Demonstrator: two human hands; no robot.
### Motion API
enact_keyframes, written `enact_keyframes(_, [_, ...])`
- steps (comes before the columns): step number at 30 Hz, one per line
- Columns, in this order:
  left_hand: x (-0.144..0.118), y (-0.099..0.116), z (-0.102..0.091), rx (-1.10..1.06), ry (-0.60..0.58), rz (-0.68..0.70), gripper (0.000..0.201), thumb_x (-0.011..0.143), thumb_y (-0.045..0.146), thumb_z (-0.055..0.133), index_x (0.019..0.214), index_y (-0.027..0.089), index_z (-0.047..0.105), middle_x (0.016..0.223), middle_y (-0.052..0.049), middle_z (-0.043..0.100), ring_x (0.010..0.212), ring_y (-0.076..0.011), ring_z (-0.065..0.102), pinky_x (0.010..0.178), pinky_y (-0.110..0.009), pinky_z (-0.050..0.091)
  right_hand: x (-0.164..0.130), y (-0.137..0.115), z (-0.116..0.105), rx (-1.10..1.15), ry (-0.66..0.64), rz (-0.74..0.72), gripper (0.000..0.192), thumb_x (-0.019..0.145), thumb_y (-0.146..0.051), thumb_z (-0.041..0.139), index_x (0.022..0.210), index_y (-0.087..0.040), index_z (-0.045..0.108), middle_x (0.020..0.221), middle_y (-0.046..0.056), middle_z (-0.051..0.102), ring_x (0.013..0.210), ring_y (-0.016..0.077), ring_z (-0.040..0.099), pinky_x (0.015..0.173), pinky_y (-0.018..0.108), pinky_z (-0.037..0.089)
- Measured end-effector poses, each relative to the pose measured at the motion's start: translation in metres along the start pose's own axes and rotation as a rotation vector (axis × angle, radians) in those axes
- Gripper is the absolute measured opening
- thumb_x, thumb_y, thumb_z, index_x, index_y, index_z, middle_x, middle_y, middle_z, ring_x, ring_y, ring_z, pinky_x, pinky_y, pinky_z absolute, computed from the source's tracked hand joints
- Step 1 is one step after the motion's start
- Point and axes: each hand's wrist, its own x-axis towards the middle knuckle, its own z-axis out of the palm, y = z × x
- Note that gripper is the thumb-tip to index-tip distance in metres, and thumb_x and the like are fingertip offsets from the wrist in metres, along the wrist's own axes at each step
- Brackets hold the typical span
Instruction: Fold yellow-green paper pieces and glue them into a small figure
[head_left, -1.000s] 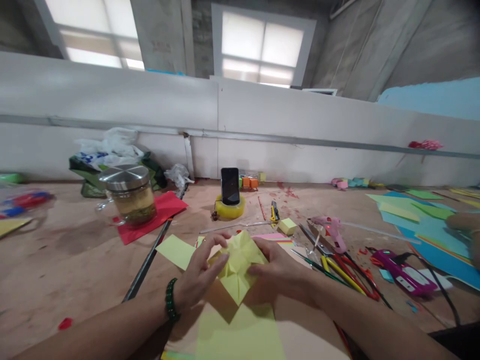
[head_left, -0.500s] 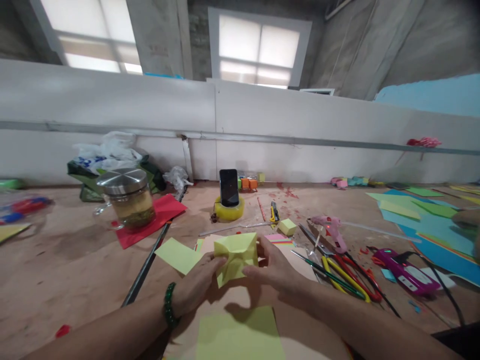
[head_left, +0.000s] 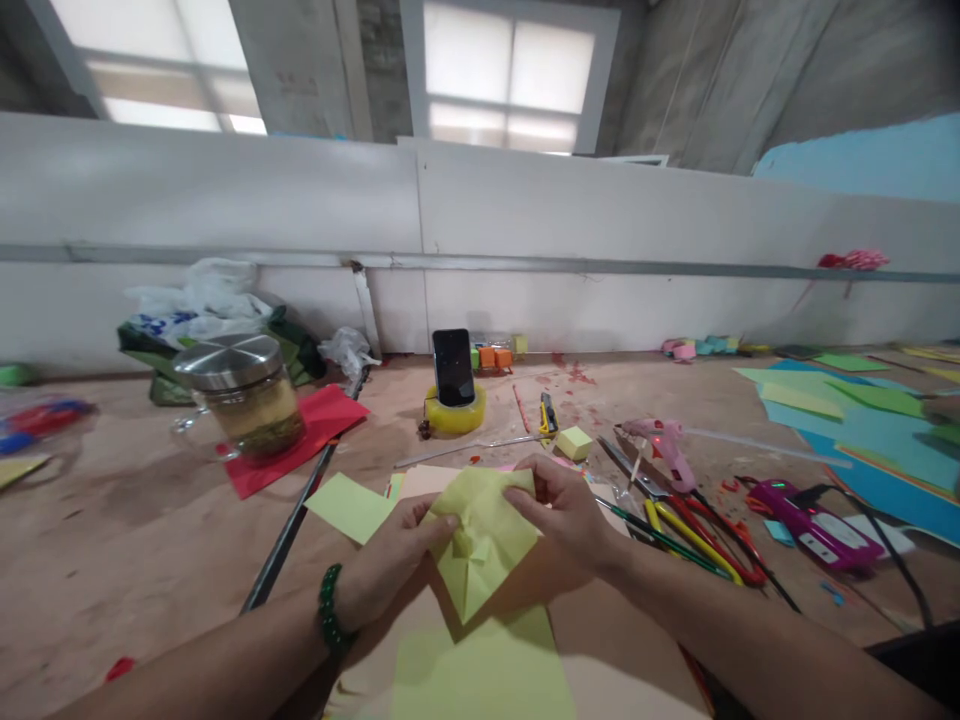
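Both hands pinch a folded yellow paper between them above the table.

Left hand (head_left: 386, 575), with a green bead bracelet (head_left: 327, 612) at the wrist, grips the folded yellow paper (head_left: 480, 535) at its left edge with thumb and fingertips; right hand (head_left: 566, 520) clasps its upper right corner, fingers curled over the top. Flat yellow sheet (head_left: 480, 670) lies just below the hands, and a smaller yellow square (head_left: 346, 505) sits just left of the left hand. Scissors (head_left: 675, 520) and a pink glue gun (head_left: 664, 445) lie to the right of the right hand. Beyond the hands a phone (head_left: 452, 366) stands upright in a yellow tape roll (head_left: 454, 415); a lidded glass jar (head_left: 240, 395) rests on red paper (head_left: 300, 440) far to the left.
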Motion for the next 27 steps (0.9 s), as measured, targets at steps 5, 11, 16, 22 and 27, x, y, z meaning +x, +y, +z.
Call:
enact_keyframes(5, [0.002,-0.003,-0.008,0.144,0.065,0.037,0.037,0.064,0.046,0.078,0.082,0.014,0.073,0.074,-0.005,0.071,0.066,-0.0175,0.061,0.063,-0.026,0.047,0.004,-0.006,-0.001,0.121,-0.066,0.178,0.041,0.066,-0.021,0.066,0.105,-0.022,0.052,0.074,-0.003,0.059,0.061,0.0117,0.053,0.053,0.022,0.039])
enact_keyframes(11, [0.0,-0.006,-0.009,0.354,-0.029,0.037,0.035,0.072,0.048,0.068,0.076,0.013,0.073,0.067,-0.004,0.068,0.058,-0.0155,0.055,0.052,-0.023,0.041,0.006,-0.008,-0.011,0.231,-0.33,0.27,0.045,0.061,-0.02,0.075,0.102,-0.018,0.058,0.08,0.0,0.065,0.072,0.0141,0.061,0.064,0.024,0.046])
enact_keyframes(16, [-0.002,-0.003,-0.002,0.636,0.035,0.197,0.018,0.073,0.024,0.06,0.084,0.017,0.071,0.079,-0.003,0.071,0.07,-0.0183,0.061,0.063,-0.024,0.047,0.009,-0.009,-0.017,0.351,-0.473,0.448,0.053,0.056,-0.024,0.08,0.104,-0.017,0.058,0.077,-0.001,0.067,0.063,0.0109,0.061,0.06,0.022,0.045])
enact_keyframes(22, [-0.004,-0.011,-0.003,0.832,0.106,0.315,0.048,0.075,0.017,0.055,0.123,0.021,0.053,0.101,-0.005,0.069,0.086,-0.0206,0.064,0.076,-0.031,0.052,0.005,-0.009,-0.007,0.174,-0.335,0.348,0.035,0.062,-0.019,0.071,0.095,-0.017,0.062,0.061,-0.006,0.059,0.054,0.0091,0.052,0.049,0.018,0.037])
enact_keyframes(27, [-0.006,-0.017,-0.009,1.012,0.339,0.724,0.041,0.078,0.017,0.058,0.118,0.023,0.052,0.122,-0.011,0.056,0.113,-0.0262,0.054,0.096,-0.044,0.045,0.007,-0.008,-0.004,0.217,-0.193,0.282,0.028,0.061,-0.017,0.063,0.089,-0.018,0.061,0.07,-0.003,0.061,0.062,0.012,0.055,0.055,0.021,0.04])
